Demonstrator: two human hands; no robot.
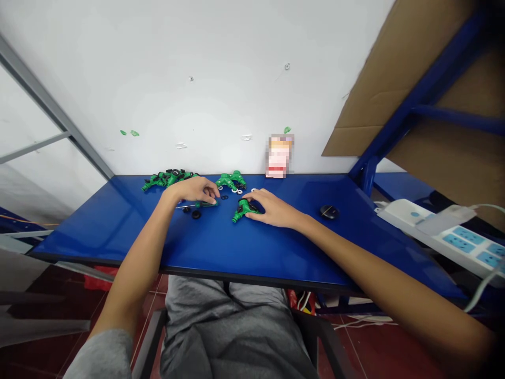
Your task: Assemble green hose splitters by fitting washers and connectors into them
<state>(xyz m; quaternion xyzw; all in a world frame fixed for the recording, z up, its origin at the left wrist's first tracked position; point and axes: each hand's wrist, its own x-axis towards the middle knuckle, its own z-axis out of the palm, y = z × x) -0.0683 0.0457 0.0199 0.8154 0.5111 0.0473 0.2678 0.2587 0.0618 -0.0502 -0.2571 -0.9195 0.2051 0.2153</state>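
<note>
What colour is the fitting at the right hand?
The fitting is mostly green; it shows best in the head view.

Under its fingers, your right hand (272,208) is hiding part of a green hose fitting (239,212). Your left hand (193,189) is covering part of the fitting pile (160,180) and is obscuring whether it is touching the green-handled screwdriver (203,204). Pixelation is concealing the pink-and-white card (279,158). Picture edges are cutting off the power strip (428,227) and your left sleeve (103,353).
</note>
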